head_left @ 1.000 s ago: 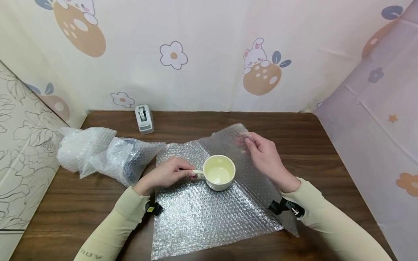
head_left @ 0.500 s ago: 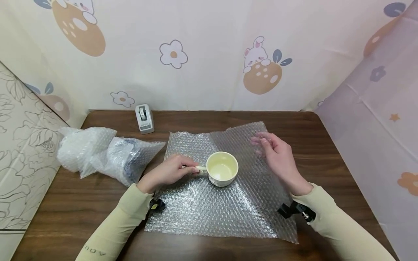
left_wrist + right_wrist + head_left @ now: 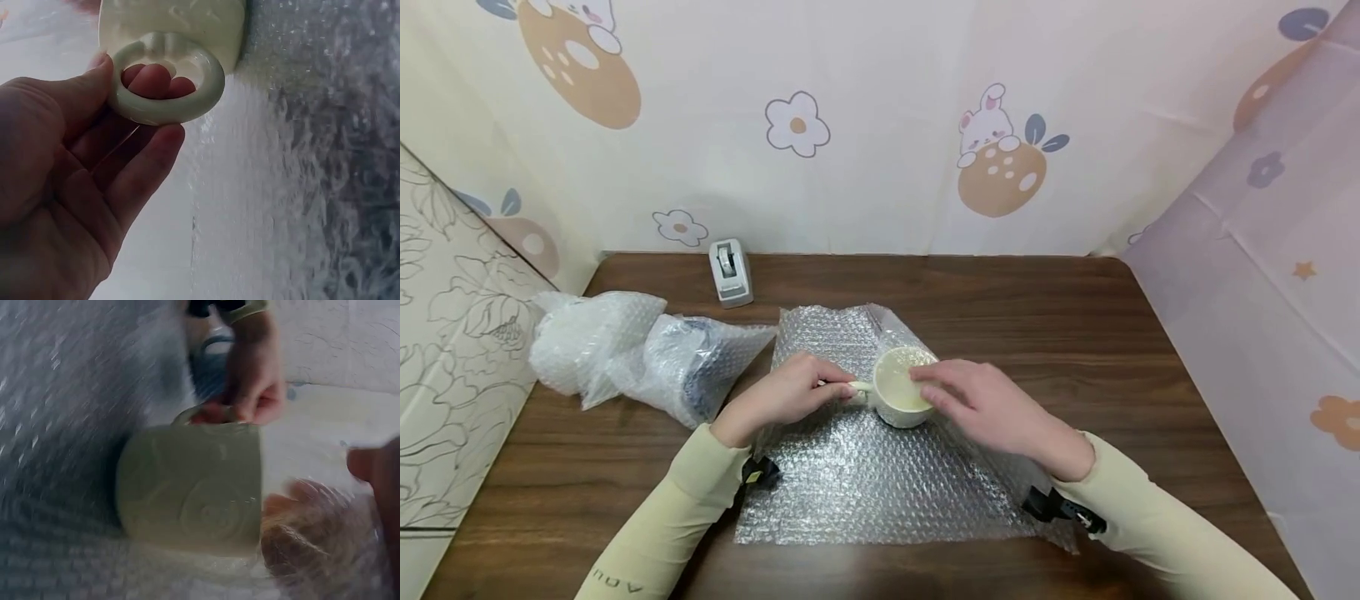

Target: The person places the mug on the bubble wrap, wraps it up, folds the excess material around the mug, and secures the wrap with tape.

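Note:
A pale yellow cup [image 3: 904,410] with a raised pattern stands upright on a sheet of bubble wrap [image 3: 850,492]. At its left, my left hand [image 3: 790,389] grips the ring-shaped handle [image 3: 165,112], with fingertips through the loop and the thumb at its side. My right hand [image 3: 988,408] is over the cup's right rim and holds the right part of the sheet, which is folded up against the cup and partly across its mouth. In the right wrist view, fingers [image 3: 297,531] show through the clear wrap, with the thumb on the near side.
Two bubble-wrapped bundles [image 3: 598,337] lie at the left of the brown wooden table [image 3: 1150,400]. A grey-white tape dispenser [image 3: 731,273] stands near the back edge. A patterned curtain [image 3: 880,183] hangs behind the table.
The right hand has first drawn the sheet's right part outward, then brought it left over the cup. The left hand stays on the handle; cup and sheet have shifted slightly.

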### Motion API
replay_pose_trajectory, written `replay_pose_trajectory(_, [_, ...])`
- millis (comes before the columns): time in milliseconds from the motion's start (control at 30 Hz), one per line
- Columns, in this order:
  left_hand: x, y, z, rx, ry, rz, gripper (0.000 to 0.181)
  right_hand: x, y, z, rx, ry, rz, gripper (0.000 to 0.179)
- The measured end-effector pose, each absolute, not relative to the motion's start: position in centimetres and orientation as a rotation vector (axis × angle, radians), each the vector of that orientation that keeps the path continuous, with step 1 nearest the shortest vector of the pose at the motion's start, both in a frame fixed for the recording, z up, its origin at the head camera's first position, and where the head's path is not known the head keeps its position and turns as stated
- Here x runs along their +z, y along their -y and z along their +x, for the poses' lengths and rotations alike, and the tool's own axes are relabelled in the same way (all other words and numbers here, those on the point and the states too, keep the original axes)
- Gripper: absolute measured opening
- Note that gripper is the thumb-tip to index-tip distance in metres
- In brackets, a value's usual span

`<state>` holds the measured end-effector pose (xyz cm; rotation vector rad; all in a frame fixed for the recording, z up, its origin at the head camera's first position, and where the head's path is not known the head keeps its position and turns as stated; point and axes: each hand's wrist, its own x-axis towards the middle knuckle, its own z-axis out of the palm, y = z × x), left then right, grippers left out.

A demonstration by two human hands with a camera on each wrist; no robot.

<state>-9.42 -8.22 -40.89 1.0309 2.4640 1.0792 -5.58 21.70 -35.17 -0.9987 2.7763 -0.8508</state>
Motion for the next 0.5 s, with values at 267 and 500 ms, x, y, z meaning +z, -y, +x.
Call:
replay_pose_trajectory(267, [-41.1, 7.7, -9.4, 1.123, -2.451, 1.054, 0.014, -35.7, -21.7, -5.4, -0.184, -2.853, -1.233, 0.055])
replay_pose_trajectory(500, [-41.1, 7.4, -9.3, 1.121, -2.436, 1.078, 0.013, -36.3, -21.1, -5.6, -0.002, -2.851, -1.315, 0.066])
